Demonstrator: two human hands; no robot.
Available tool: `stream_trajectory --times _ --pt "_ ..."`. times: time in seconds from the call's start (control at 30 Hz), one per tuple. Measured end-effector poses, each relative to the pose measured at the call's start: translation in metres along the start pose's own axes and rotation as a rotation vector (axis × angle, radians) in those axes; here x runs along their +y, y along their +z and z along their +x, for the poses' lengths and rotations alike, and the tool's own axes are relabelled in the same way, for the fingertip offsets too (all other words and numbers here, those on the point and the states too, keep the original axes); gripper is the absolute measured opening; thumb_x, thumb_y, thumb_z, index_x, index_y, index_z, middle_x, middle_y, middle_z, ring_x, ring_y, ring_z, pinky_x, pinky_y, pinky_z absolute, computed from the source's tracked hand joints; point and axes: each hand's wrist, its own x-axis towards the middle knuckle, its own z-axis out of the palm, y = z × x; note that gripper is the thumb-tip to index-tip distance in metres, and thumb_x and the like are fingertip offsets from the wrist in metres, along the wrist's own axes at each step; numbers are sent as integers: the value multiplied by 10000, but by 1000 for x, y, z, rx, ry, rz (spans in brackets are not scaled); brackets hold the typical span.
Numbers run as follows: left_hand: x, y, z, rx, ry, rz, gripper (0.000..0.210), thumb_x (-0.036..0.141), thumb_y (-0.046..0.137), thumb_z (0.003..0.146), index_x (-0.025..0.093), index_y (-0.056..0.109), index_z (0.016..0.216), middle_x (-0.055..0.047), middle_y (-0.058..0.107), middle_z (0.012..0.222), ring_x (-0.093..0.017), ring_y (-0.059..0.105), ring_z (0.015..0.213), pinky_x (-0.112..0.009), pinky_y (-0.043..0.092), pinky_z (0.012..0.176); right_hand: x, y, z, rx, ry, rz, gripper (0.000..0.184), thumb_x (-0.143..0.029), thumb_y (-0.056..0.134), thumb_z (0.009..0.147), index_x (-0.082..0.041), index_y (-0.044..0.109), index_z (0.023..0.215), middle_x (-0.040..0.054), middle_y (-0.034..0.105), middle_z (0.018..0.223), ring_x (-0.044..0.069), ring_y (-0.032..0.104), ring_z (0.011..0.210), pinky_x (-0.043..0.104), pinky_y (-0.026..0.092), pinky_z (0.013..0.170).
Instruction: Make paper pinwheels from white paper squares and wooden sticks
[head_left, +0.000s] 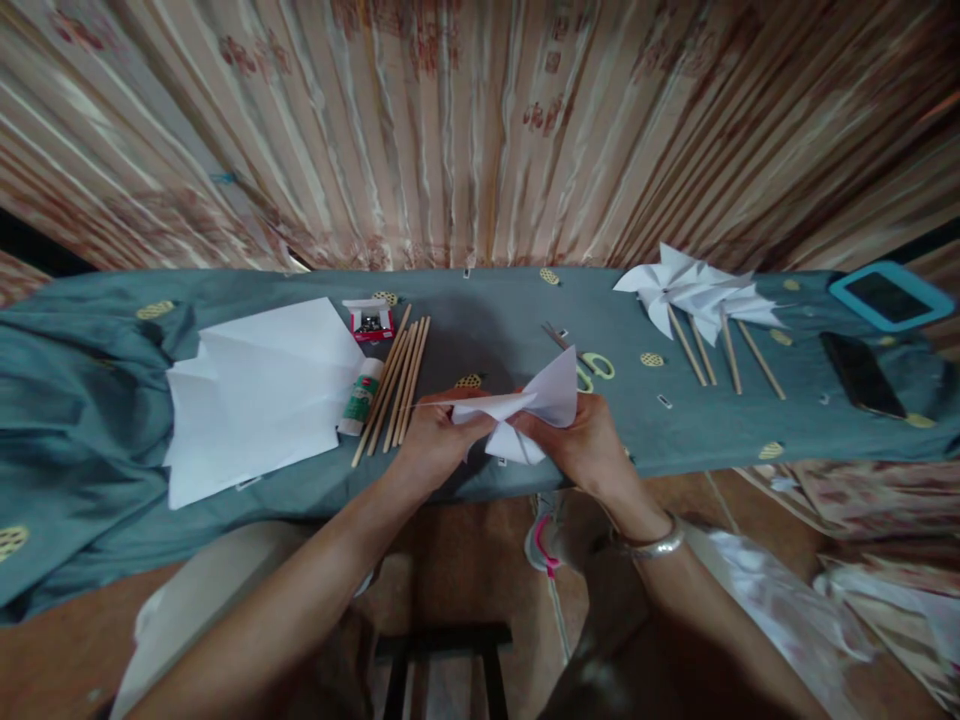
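Between my two hands, over the front edge of the cloth-covered table (487, 300), is a white paper pinwheel (551, 388) with its blades folded in toward the middle. My left hand (439, 435) pinches its left side, thumb near the centre. On the other side my right hand (581, 440) grips the paper, its fingers partly hidden behind a blade. Whether a pin sits at the centre I cannot tell. Just beyond my right hand lie scissors (596, 368) with pale green handles. Several wooden sticks (397, 375) rest to the left of my left hand.
Left of the sticks are a green glue stick (361, 398), a small red box of pins (371, 320) and a stack of white paper sheets (277, 390). At the right lie finished pinwheels on sticks (697, 290), a black phone (862, 375) and a blue-framed device (892, 296). A curtain (480, 130) hangs behind.
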Motion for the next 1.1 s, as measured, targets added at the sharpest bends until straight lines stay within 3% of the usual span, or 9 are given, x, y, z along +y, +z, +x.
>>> stream_trajectory --times 0.27,0.43,0.5,0.57,0.67,0.8,0.93,1.1 --pt "-5 -7 2 -62 -8 28 191 244 708 542 177 724 720 13 660 624 -144 581 593 -243 423 560 5 3 2 26 -11 -27 188 -323 788 633 -174 674 631 0 656 584 121 526 503 238 438 449" --pt "7 -18 0 -129 57 36 301 285 753 581 159 741 854 -32 729 782 -184 654 753 -287 489 715 2 2 6 69 -7 77 247 -364 835 559 -180 676 601 -1 671 574 132 569 514 248 485 466" --pt "16 -29 0 -99 126 -2 352 342 750 628 154 733 925 -77 749 921 -212 672 877 -324 502 815 -1 -2 10 135 -5 144 264 -360 856 515 -182 685 609 4 700 606 145 602 531 267 521 497" --pt "22 -44 2 17 206 37 372 393 703 703 162 714 993 -93 739 1031 -222 661 975 -348 494 884 -3 -6 14 218 1 223 283 -337 868 492 -177 702 656 17 733 672 162 640 569 292 555 552" --pt "19 -69 9 183 334 359 340 391 654 743 162 709 988 -81 737 1007 -211 656 936 -356 491 907 -3 -11 19 276 -4 363 340 -306 871 499 -169 719 771 39 762 795 190 694 677 325 588 661" --pt "1 -87 14 79 476 899 213 283 540 824 205 730 881 -76 722 945 -221 638 928 -352 491 892 -2 -11 21 258 -8 476 370 -264 864 520 -178 719 850 42 769 888 200 714 781 339 594 765" --pt "-7 -83 11 -4 489 1311 181 254 583 826 186 709 937 -103 705 970 -279 607 991 -403 472 917 -3 -8 22 254 30 519 374 -242 873 494 -174 725 831 41 773 863 206 716 773 354 595 783" --pt "-5 -74 8 -18 496 1419 217 170 573 816 159 678 1005 -128 696 966 -291 607 1017 -427 458 944 -4 -9 20 234 36 531 352 -239 871 507 -170 731 823 42 775 863 209 718 772 373 592 810"
